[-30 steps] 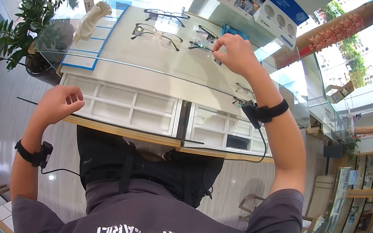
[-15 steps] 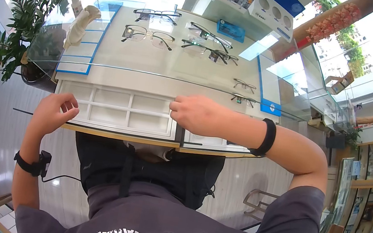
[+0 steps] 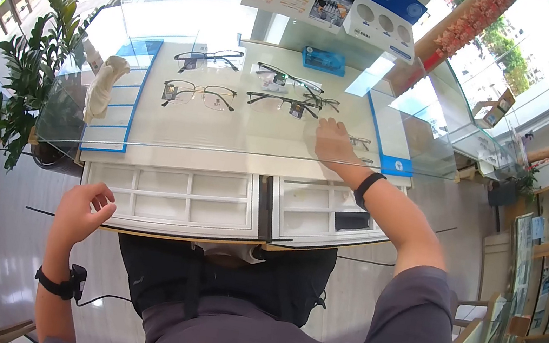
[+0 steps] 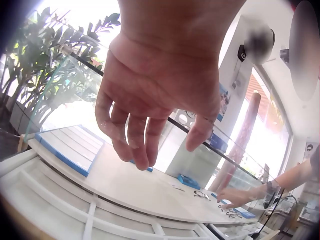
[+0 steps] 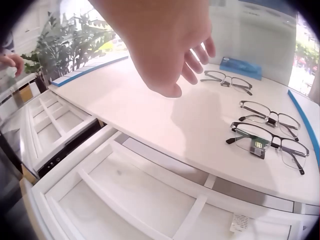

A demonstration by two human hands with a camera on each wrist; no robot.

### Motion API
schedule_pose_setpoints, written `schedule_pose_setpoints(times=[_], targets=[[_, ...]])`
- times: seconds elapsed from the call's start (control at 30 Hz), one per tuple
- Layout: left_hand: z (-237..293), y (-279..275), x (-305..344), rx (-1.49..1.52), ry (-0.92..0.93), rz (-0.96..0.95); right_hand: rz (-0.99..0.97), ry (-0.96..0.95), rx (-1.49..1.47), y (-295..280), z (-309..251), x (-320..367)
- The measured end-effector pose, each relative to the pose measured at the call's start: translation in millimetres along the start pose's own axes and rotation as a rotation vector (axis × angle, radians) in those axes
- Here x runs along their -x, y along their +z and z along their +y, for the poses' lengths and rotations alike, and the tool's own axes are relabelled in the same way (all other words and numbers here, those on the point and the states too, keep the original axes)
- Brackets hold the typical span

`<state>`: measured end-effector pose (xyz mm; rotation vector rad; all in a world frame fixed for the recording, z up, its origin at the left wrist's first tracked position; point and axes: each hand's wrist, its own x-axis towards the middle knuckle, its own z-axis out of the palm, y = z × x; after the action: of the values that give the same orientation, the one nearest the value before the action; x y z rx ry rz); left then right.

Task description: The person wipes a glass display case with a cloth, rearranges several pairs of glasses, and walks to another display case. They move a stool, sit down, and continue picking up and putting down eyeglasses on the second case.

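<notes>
My right hand (image 3: pixel 336 142) hovers over the right part of the white display shelf (image 5: pixel 145 115). In the right wrist view its fingers are loosely bent and hold nothing. Two pairs of eyeglasses lie to the right of it there, the nearer a half-rim pair (image 5: pixel 258 145) with a tag on one lens. A further pair of eyeglasses (image 5: pixel 225 82) lies beyond the fingers. The head view shows gold-trimmed eyeglasses (image 3: pixel 170 91) and several other pairs farther left. My left hand (image 3: pixel 83 210) hangs loosely curled by the left drawer's front corner, holding nothing.
Two pulled-out drawers with white dividers, left (image 3: pixel 191 184) and right (image 3: pixel 304 208), stand below the shelf. A glass pane edge (image 3: pixel 221 149) crosses above its front. Blue-edged panels (image 3: pixel 114 101) lie at the sides; a blue box (image 3: pixel 323 61) and leafy plant (image 3: pixel 35 65) stand farther off.
My right hand went from eyeglasses at the back of the shelf down over the drawers, then back out over the shelf's right part. My left hand stays near the drawer corner. The head view has tilted.
</notes>
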<state>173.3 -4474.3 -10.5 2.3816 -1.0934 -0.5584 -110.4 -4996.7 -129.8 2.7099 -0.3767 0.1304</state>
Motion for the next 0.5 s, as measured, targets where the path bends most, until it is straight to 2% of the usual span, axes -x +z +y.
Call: schedule_pose_setpoints(times=[0.03,0.1,0.13,0.23,0.3,0.33,0.4,0.5], targets=[[-0.6,1.0,-0.7,0.004,0.013,0.010,0.005,0.009,0.001,14.1,8.9,-5.0],[0.0,1.4,-1.4,-0.005,0.016,0.017,0.180,0.068,-0.063,42.0,25.6,-14.8],[0.3,1.8,-1.8,-0.007,0.010,0.022,0.187,0.075,-0.061,52.4,30.7,-19.9],[3.6,1.2,-2.9,-0.024,0.022,0.041,0.181,0.180,-0.046,80.3,42.1,-38.1],[3.0,1.8,-2.9,-0.027,0.023,0.043,0.111,0.314,-0.035,92.8,44.8,-45.9],[2.3,2.8,-2.6,-0.031,0.025,0.049,0.118,0.317,-0.037,96.2,46.6,-48.1],[1.4,2.9,-3.8,-0.023,0.007,0.039,-0.021,0.392,-0.088,102.4,50.9,-57.1],[3.5,1.0,-5.4,-0.036,-0.012,0.037,-0.005,0.384,-0.126,110.3,53.3,-64.1]])
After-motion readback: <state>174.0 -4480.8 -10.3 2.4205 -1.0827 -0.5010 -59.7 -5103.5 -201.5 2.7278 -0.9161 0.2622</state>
